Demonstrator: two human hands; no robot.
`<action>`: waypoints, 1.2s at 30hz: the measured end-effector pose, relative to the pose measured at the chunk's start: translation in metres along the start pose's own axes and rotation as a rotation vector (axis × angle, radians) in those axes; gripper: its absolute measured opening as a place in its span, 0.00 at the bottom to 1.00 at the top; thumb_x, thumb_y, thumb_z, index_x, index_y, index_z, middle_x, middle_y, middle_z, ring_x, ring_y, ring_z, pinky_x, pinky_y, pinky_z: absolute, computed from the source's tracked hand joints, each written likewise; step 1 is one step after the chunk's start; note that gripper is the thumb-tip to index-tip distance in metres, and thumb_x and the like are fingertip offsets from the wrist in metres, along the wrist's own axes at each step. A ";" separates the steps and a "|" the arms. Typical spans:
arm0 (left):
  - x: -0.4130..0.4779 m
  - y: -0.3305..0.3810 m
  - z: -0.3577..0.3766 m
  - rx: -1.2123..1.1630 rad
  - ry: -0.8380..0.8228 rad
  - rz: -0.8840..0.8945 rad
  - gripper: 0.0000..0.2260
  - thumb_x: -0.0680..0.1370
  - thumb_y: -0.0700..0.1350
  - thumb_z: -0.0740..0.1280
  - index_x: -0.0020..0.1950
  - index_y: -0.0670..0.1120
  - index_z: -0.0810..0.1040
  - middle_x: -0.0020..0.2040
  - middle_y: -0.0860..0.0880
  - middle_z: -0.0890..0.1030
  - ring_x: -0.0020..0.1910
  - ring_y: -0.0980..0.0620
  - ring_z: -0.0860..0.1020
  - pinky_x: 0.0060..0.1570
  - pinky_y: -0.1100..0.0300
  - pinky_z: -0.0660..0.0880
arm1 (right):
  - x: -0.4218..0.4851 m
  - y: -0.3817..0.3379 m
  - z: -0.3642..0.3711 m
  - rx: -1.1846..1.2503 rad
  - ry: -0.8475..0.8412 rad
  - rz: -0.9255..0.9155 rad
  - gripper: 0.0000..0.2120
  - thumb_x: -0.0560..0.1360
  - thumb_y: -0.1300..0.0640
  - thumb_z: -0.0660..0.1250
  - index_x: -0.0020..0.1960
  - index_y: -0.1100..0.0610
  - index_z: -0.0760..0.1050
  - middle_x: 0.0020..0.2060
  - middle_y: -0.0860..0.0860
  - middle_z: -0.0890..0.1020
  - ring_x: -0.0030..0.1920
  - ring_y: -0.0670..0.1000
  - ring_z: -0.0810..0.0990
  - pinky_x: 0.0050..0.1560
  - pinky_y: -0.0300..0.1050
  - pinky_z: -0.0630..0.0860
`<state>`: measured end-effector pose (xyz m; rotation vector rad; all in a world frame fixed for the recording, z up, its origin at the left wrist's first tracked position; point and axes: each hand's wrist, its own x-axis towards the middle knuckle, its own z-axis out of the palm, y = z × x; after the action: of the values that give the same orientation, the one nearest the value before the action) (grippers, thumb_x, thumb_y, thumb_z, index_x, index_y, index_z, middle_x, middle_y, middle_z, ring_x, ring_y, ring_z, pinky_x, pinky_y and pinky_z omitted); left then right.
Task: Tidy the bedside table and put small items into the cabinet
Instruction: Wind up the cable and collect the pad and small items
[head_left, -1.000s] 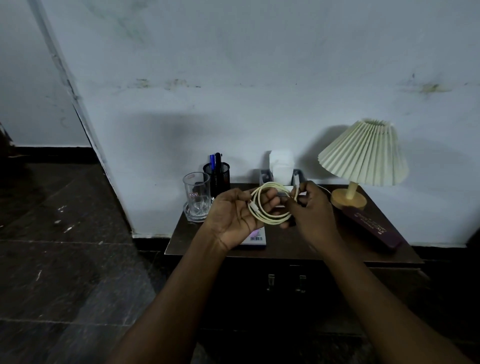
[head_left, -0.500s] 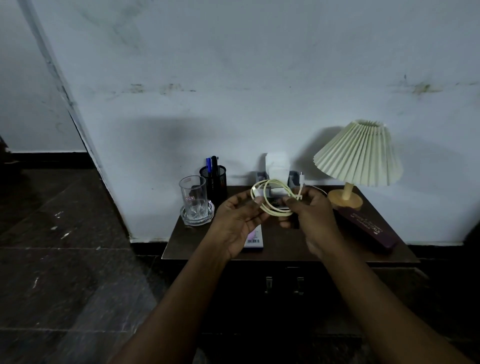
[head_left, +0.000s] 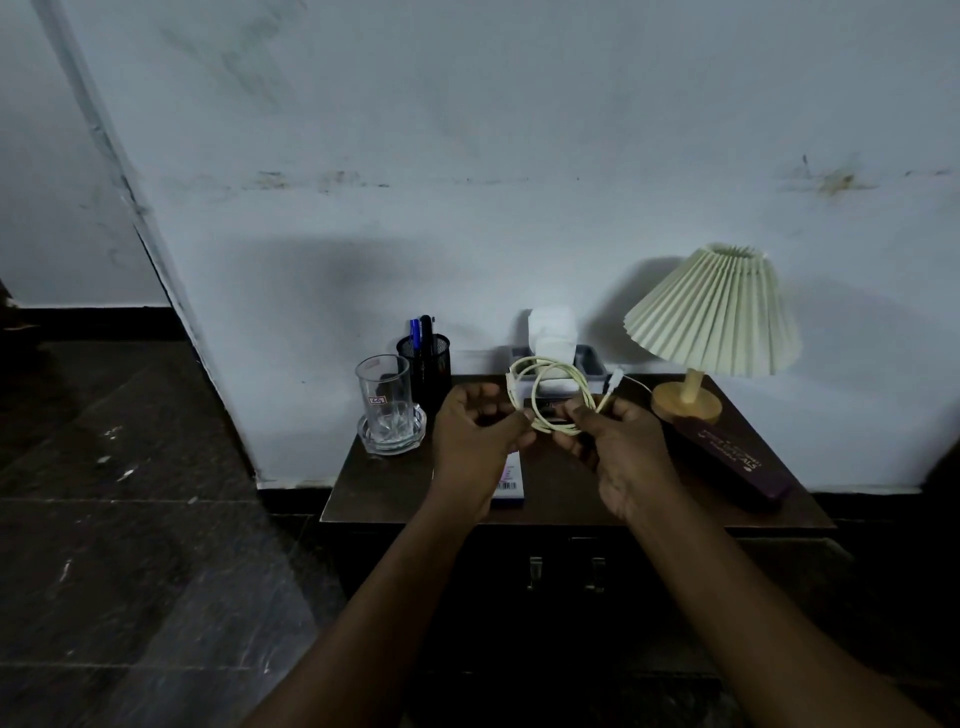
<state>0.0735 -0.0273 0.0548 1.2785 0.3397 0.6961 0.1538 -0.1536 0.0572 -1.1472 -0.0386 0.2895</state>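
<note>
Room, dimly lit.
- Wall (head_left: 519, 130): pale, scuffed, with a band of brown stains above the cabinet (head_left: 561, 623).
- Cabinet: dark, set against the wall, two metal handles (head_left: 535, 571), brown counter (head_left: 374, 493) on top.
- Lamp (head_left: 711, 312): cream pleated shade, at the cabinet's right rear.
- Floor (head_left: 130, 571): dark stone tiles, left of the cabinet.
- Skirting (head_left: 93, 322): black.

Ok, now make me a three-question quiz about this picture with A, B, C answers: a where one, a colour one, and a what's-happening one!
1. Where does the clear drinking glass stand? A: left end of the dark wooden bedside table. B: on the floor. C: on a shelf.
2. What colour is the pleated lampshade? A: red. B: cream. C: black.
3. How is the pale yellow cable? A: stretched straight. B: on the floor. C: coiled, held in both hands.
Answers: A, it sits left of the black mesh pen cup; B, its folds look cream; C, the left hand and right hand pinch its loops.
</note>
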 end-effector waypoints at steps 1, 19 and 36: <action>-0.001 -0.001 0.002 0.002 0.023 0.000 0.15 0.72 0.30 0.76 0.56 0.40 0.79 0.50 0.38 0.85 0.50 0.38 0.85 0.44 0.50 0.85 | 0.000 0.002 0.000 0.014 0.035 -0.007 0.02 0.76 0.67 0.73 0.48 0.63 0.82 0.43 0.58 0.87 0.42 0.53 0.89 0.39 0.45 0.85; 0.005 0.018 0.003 -0.520 0.144 -0.336 0.08 0.80 0.32 0.67 0.58 0.36 0.79 0.46 0.39 0.85 0.39 0.46 0.86 0.35 0.58 0.82 | -0.007 -0.007 0.006 -0.164 -0.225 -0.282 0.07 0.81 0.63 0.69 0.47 0.62 0.84 0.37 0.60 0.86 0.34 0.57 0.84 0.33 0.47 0.82; 0.013 0.012 -0.022 -0.473 -0.499 -0.685 0.18 0.79 0.48 0.59 0.60 0.42 0.84 0.55 0.45 0.86 0.58 0.44 0.84 0.74 0.38 0.62 | 0.008 -0.006 -0.014 -0.686 -0.127 -0.281 0.10 0.78 0.56 0.72 0.39 0.57 0.85 0.27 0.57 0.83 0.25 0.55 0.82 0.27 0.45 0.79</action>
<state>0.0666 -0.0007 0.0614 0.7656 0.1641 -0.1350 0.1647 -0.1661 0.0560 -1.7786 -0.4343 0.0936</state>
